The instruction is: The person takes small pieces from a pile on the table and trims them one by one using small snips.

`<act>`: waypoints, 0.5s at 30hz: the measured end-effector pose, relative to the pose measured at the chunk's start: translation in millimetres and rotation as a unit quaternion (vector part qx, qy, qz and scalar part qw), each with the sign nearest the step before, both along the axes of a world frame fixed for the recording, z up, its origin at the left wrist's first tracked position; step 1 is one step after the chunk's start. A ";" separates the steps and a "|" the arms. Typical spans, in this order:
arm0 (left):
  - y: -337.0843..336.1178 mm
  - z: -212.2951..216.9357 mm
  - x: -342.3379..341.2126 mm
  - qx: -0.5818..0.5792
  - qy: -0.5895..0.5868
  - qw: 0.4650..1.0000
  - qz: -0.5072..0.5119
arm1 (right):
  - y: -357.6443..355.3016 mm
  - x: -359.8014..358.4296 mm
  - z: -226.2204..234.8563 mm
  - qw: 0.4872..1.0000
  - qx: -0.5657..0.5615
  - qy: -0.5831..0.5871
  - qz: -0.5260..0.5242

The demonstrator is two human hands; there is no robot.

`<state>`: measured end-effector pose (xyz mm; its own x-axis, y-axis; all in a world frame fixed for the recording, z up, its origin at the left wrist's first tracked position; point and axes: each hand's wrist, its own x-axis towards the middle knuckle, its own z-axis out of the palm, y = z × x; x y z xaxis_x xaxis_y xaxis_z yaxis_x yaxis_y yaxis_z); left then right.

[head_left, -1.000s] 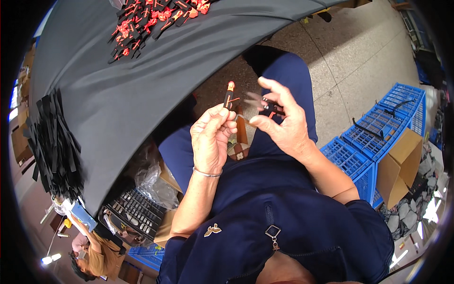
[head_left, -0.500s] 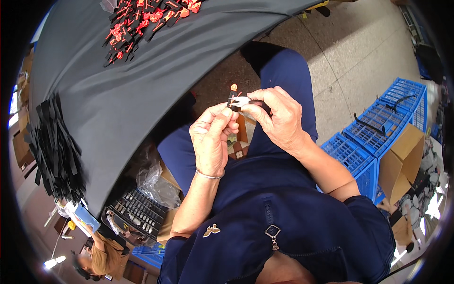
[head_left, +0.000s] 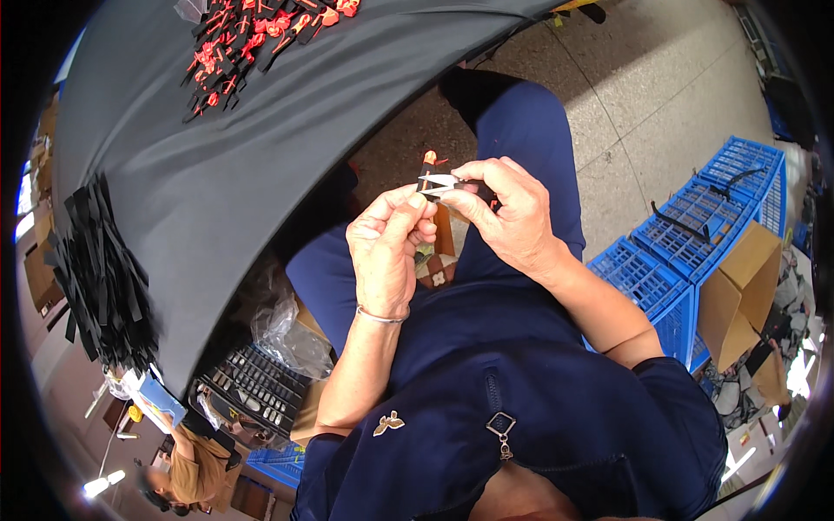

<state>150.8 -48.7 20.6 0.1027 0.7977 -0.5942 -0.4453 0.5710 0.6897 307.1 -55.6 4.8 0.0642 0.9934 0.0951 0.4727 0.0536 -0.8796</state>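
Between the thumb and fingers of my left hand (head_left: pixel 382 252) is a small black fabric strip (head_left: pixel 426 186) with an orange-red end (head_left: pixel 430 157) pointing up. A pair of thread snips (head_left: pixel 445 180) is pinched in my right hand (head_left: pixel 519 213), its pale blades apart and pointing left. Those blades lie across the strip, just above my left fingertips. Whether they touch the fabric is hard to tell. My fingers hide the lower part of the strip and most of the snips' handle.
A grey-black cloth-covered table (head_left: pixel 261 174) bears a heap of black-and-red pieces (head_left: pixel 252 43) and a bundle of black strips (head_left: pixel 104 269). Blue plastic crates (head_left: pixel 686 230) and an open cardboard box (head_left: pixel 738 295) stand at right. Lower left are a black basket (head_left: pixel 252 391) and another person (head_left: pixel 195 469).
The snips' blades look slightly wider apart and tilt a little differently over the strip. Both hands keep their grip and have hardly moved.
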 end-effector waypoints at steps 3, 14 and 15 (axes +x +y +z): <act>-2.4 1.0 -0.2 0.022 0.029 0.999 -0.011 | -2.9 -1.9 -2.2 0.999 0.032 -0.013 0.002; -8.5 11.0 0.3 0.050 0.129 0.990 -0.042 | -8.7 2.0 0.8 0.998 0.065 -0.024 -0.001; -8.0 11.6 0.3 0.050 0.129 0.989 -0.042 | -9.0 1.7 0.9 0.998 0.065 -0.023 -0.001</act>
<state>151.1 -56.7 32.2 0.0272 0.8492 -0.5274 -0.2005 0.5215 0.8293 308.7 -64.6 5.7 0.0589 0.9721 0.2270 0.5131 0.1655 -0.8422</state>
